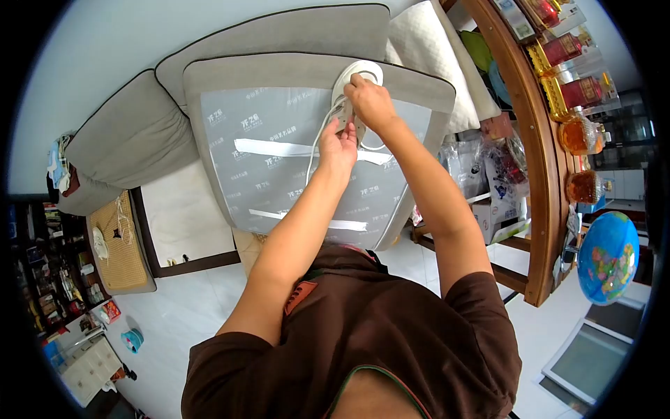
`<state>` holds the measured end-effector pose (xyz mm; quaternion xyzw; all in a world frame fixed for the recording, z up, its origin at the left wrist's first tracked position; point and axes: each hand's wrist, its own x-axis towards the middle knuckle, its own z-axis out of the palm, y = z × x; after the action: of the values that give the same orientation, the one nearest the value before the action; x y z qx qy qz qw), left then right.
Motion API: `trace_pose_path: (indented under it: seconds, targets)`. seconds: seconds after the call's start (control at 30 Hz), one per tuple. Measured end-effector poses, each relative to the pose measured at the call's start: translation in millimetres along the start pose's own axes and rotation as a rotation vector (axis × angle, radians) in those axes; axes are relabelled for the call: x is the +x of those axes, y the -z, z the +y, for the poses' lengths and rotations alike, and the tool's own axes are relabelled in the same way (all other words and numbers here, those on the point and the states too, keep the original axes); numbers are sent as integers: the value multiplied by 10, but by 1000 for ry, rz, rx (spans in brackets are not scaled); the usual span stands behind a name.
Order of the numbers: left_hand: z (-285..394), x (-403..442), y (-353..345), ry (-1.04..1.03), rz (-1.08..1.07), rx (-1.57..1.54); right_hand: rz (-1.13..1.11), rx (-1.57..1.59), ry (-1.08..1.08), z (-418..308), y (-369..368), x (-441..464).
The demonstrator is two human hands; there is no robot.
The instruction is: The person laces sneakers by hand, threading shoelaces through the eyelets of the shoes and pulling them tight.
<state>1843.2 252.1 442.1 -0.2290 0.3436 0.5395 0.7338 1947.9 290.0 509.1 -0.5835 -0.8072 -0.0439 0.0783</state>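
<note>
A white power strip (360, 130) with sockets along it is over the grey printed underside of a large cushion (269, 199). My left hand (338, 146) is closed around its near part, palm turned up, fingers partly curled. A white cord (315, 150) loops from beside it down across the grey fabric. Just beyond the strip lies a round white object (368, 68), flat and disc-like. My right hand (372, 103) reaches over it with fingertips pinched together at the strip's far end; what is between those fingertips is hidden.
Grey sofa cushions (279, 38) stand behind, with a pale pillow (426, 52) at the right. A wooden shelf (537, 181) with bottles and boxes runs along the right, near a globe (608, 258). To the left are a woven-topped seat (118, 244) and a crowded bookshelf (49, 279).
</note>
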Motion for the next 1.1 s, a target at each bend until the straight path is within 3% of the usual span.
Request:
trace_pose_path:
  seconds: [0.23,0.33,0.63,0.93,1.1]
  targets:
    - [45,207,39,-100,-84,191,19,114,-10,51,-67,38]
    - [55,126,-71,-97,-24,222,63,149,0,81,-156,20]
    - [153,185,87,-49,-139,250,-30,221,14,49,-76,49]
    - [152,148,41,-25,-111,229,-8,-32,208,-9,82,4]
    - [166,158,61,-14,-131,221,-3,61,59,-63,76,-21]
